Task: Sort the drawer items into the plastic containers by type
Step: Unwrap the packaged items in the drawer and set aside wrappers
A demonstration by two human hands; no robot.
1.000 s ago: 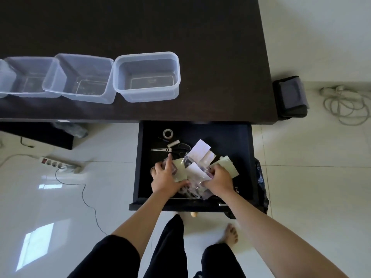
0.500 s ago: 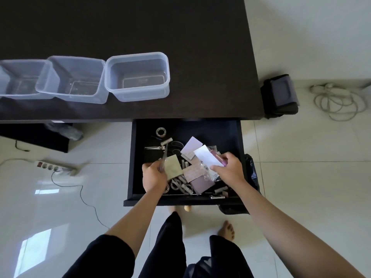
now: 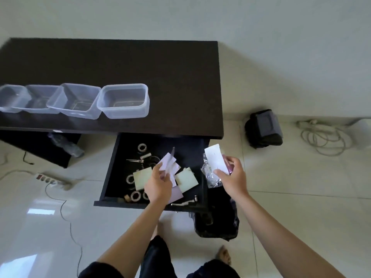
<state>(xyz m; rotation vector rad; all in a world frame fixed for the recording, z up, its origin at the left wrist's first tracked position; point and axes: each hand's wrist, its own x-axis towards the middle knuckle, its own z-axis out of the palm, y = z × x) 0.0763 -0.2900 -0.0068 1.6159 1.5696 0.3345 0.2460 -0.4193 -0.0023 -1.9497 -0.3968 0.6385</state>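
The open black drawer (image 3: 112, 173) under the dark desk (image 3: 140, 63) holds tape rolls (image 3: 142, 147), scissors (image 3: 136, 160), yellowish note pads (image 3: 186, 179) and purple papers. My left hand (image 3: 158, 183) hovers over the drawer and grips a thin pen-like stick (image 3: 170, 159). My right hand (image 3: 232, 177) is lifted at the drawer's right edge, holding a white card (image 3: 214, 159), a purple item and a crinkled clear plastic bag (image 3: 209, 175). Several clear plastic containers (image 3: 124, 101) stand in a row on the desk, left of the drawer.
A black bin bag (image 3: 218, 221) hangs right of the drawer. A dark pouch (image 3: 263, 129) and a coiled white cable (image 3: 325, 139) lie on the floor to the right. A power strip (image 3: 52, 178) and its cord trail on the floor at left.
My right hand has risen out of the drawer to its right edge with the white card and plastic bag. My left hand let the note pad lie and lifted a thin stick. The camera tilted up.
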